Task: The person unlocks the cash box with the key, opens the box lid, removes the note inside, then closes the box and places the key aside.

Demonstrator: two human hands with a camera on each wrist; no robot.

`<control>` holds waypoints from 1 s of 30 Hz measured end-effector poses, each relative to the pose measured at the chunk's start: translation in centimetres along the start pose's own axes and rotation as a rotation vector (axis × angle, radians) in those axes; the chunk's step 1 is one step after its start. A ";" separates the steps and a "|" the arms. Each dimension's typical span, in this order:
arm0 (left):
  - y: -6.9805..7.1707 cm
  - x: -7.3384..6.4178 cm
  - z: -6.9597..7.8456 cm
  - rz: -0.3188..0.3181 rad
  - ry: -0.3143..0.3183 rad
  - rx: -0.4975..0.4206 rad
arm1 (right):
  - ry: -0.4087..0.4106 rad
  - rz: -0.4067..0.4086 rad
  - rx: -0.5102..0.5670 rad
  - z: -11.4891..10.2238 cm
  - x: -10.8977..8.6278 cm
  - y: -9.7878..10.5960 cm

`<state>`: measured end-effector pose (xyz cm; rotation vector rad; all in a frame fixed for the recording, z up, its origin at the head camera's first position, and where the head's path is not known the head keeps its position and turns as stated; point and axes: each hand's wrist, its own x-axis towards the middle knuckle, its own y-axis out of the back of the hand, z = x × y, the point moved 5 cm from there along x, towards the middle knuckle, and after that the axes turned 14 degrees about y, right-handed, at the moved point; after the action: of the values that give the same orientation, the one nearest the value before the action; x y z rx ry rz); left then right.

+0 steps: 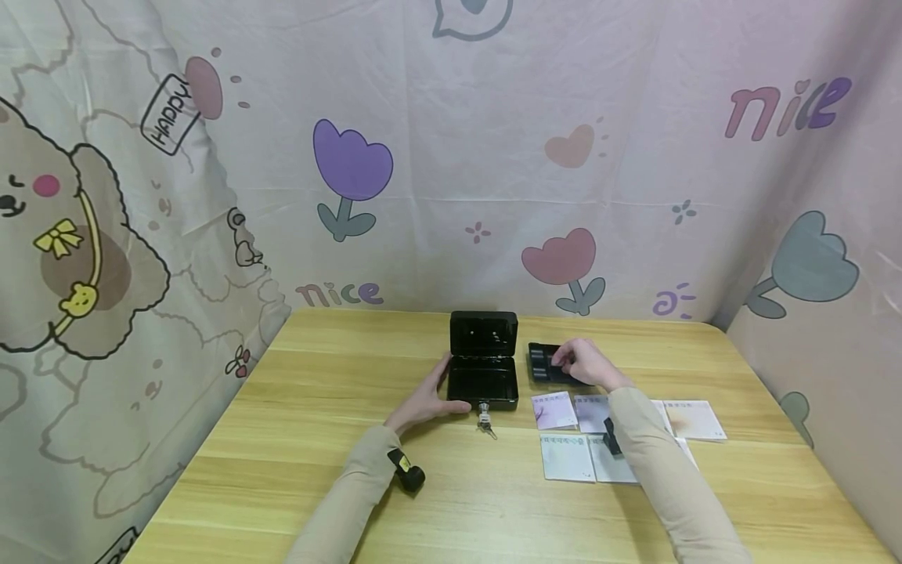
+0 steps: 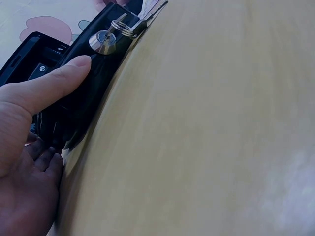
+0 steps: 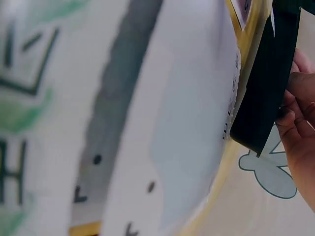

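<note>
A black cash box (image 1: 482, 384) stands on the table with its lid raised, a key ring (image 1: 485, 423) hanging from the front lock (image 2: 103, 42). My left hand (image 1: 426, 399) grips the box at its left side, thumb across the front face near the lock and fingers along the side. To the right of the box sits a black coin tray (image 1: 541, 364) with compartments. My right hand (image 1: 588, 365) is over the tray with fingers bent and fingertips down in it, pinching at its inner part. In the right wrist view those fingers (image 3: 290, 123) show behind the tray's dark wall.
Several small pale notepads lie in two rows in front of the tray, among them a purple one (image 1: 553, 410), a pale green one (image 1: 567, 457) and a cream one (image 1: 694, 420). My right forearm (image 1: 669, 470) crosses over some. A printed curtain (image 1: 437, 157) hangs behind the table.
</note>
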<state>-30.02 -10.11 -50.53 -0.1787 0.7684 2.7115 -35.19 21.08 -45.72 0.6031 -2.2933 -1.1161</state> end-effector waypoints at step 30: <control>0.1 0.0 0.0 0.007 0.001 0.015 | 0.056 -0.011 0.045 -3.1 -0.4 1.2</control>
<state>-30.00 -10.16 -50.48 -0.1748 0.7910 2.7119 -33.16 20.24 -43.19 0.6568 -2.2750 -1.0411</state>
